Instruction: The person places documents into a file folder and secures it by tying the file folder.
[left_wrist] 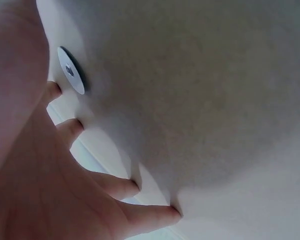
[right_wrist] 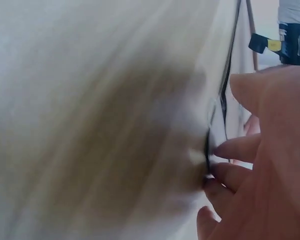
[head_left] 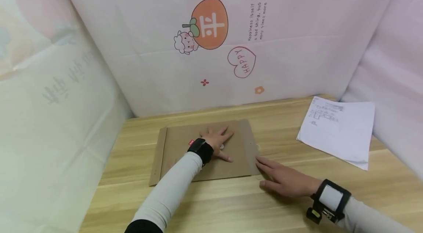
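A flat brown kraft-paper document envelope [head_left: 236,152] lies on the table, with a greyish strip [head_left: 248,141] along its right side. My left hand [head_left: 215,141] rests on it, fingers spread wide and fingertips pressing the paper. Beside that palm, the left wrist view shows a round white button [left_wrist: 71,71] on the envelope's surface. At the envelope's right edge is my right hand [head_left: 285,178], fingers extended and fingertips touching the edge near its lower corner. In the right wrist view, those fingers [right_wrist: 237,148] lie against a dark edge line; whether they go under it is hard to tell.
Printed white papers [head_left: 340,130] lie at the right of the wooden table [head_left: 228,207]. A printed cloth [head_left: 148,60] hangs behind the table and along both sides.
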Action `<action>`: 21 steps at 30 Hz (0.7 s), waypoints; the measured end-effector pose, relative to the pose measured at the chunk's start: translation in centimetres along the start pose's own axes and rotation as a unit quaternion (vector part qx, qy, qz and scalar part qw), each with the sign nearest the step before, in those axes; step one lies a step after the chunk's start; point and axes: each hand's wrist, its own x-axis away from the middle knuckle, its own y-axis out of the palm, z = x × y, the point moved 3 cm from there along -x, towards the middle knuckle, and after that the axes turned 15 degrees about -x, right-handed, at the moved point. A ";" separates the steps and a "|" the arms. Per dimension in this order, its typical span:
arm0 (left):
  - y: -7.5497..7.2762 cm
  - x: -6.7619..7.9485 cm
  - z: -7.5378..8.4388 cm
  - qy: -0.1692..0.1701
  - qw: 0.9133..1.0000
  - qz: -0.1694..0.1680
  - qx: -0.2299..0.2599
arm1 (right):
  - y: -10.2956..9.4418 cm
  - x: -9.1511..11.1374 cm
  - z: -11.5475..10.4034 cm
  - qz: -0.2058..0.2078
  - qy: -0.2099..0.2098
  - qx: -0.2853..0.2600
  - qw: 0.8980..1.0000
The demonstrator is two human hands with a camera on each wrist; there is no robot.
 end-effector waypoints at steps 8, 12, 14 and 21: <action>1.3 -0.3 0.5 -0.006 1.000 -0.012 0.009 | -3.3 2.3 -0.1 0.060 -0.002 -0.025 0.998; 1.7 -0.7 0.3 -0.013 1.000 -0.008 0.002 | -8.3 4.1 1.4 0.150 -0.004 0.008 0.989; 1.6 -0.7 0.2 -0.015 1.000 -0.005 0.001 | -11.3 5.0 2.9 0.193 0.011 0.024 0.981; 0.4 -0.1 0.2 -0.009 1.000 0.001 0.002 | -19.2 8.0 11.2 0.260 0.162 0.021 0.952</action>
